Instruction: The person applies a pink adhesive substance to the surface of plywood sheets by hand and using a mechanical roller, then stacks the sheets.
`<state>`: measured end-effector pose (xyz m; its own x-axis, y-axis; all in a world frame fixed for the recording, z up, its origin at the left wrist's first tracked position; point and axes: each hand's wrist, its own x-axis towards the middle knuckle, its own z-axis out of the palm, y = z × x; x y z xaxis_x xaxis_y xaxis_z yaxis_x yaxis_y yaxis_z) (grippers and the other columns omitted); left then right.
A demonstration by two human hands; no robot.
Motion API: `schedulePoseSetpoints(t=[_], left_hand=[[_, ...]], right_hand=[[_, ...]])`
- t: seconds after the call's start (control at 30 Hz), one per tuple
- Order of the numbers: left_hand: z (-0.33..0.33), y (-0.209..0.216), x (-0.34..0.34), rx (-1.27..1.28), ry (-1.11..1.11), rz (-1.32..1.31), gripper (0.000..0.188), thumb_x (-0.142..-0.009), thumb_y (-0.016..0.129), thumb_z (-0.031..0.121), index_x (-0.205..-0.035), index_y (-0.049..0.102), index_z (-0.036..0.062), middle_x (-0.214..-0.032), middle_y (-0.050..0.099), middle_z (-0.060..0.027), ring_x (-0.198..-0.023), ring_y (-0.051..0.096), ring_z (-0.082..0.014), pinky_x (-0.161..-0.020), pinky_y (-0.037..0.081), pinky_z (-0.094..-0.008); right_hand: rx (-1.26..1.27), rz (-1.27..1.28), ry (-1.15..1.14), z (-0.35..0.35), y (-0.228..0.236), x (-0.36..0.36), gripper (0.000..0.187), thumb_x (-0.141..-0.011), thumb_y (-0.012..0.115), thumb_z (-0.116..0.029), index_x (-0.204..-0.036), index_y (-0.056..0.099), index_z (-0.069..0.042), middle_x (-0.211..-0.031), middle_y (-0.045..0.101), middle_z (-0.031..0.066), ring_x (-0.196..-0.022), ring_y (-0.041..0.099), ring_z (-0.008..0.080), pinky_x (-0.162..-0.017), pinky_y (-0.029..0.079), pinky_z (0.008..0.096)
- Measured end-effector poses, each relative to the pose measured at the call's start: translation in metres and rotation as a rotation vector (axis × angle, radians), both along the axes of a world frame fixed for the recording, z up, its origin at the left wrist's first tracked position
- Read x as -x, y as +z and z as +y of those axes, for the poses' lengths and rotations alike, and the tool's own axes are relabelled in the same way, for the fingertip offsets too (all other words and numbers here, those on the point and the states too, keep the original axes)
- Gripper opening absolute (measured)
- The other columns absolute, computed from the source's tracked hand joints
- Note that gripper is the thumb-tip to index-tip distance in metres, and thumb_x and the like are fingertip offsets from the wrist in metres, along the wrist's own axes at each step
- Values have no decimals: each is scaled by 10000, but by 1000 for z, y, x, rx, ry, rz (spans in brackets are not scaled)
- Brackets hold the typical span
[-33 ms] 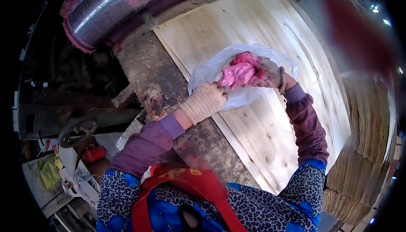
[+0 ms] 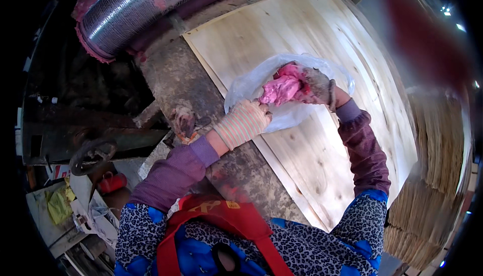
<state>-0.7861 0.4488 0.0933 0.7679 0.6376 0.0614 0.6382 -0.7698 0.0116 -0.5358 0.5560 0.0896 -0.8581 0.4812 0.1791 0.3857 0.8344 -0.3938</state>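
A clear plastic bag (image 2: 292, 118) lies spread over pale wood veneer sheets (image 2: 312, 173). My right hand (image 2: 318, 86), in a worn, stained glove, is closed around a glossy pink crumpled lump (image 2: 280, 90) inside the bag's opening. I cannot make out what kind of thing the lump is. My left hand (image 2: 245, 121) wears a striped knit glove and is closed at the bag's near left edge, beside the pink lump. Its fingertips are partly hidden, and they seem to grip the plastic.
A large shiny ridged roller (image 2: 136, 12) with pink residue lies at the far left. Below it sits a dark handwheel (image 2: 93, 156), with a red container (image 2: 111, 182) nearby. Tall veneer stacks (image 2: 437, 145) stand at the right. A stained bench surface (image 2: 171, 75) runs along the sheets' left edge.
My right hand has shifted very slightly to the left with the pink lump. Everything else looks the same.
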Motion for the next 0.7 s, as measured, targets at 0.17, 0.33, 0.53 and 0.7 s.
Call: schedulePoseSetpoints(t=[0.17,0.33,0.53,0.7], left_hand=[[-8,1,6,-19,-24,-111,101,-746,484,163,-785,549,96,-779,555,-72,-771,561,-219,-653,469,-327],[-5,-3,20,-28,27,-94,117,-728,516,174,-811,546,96,-792,553,-68,-796,557,-213,-674,464,-338],[0,-2,37,180,55,-312,262,-686,603,152,-937,590,81,-944,585,-88,-874,565,-257,-748,459,-350],[42,4,33,555,421,-905,427,-696,640,267,-1065,561,66,-1062,568,-126,-989,542,-278,-860,423,-340]], right_hand=[[-53,-619,-416,-12,16,76,560,-621,620,-140,-1156,469,-72,-1254,410,163,-1204,351,339,-953,345,435],[-86,-433,-205,-9,-18,48,617,-707,563,-169,-1266,341,-26,-1327,322,170,-1237,262,383,-1014,237,490],[386,-277,71,0,31,28,802,-727,651,-324,-1342,227,-32,-1344,307,173,-1236,281,326,-1025,216,391],[92,-361,84,-8,54,25,799,-731,667,-294,-1354,229,-51,-1346,314,159,-1231,306,296,-983,278,356]])
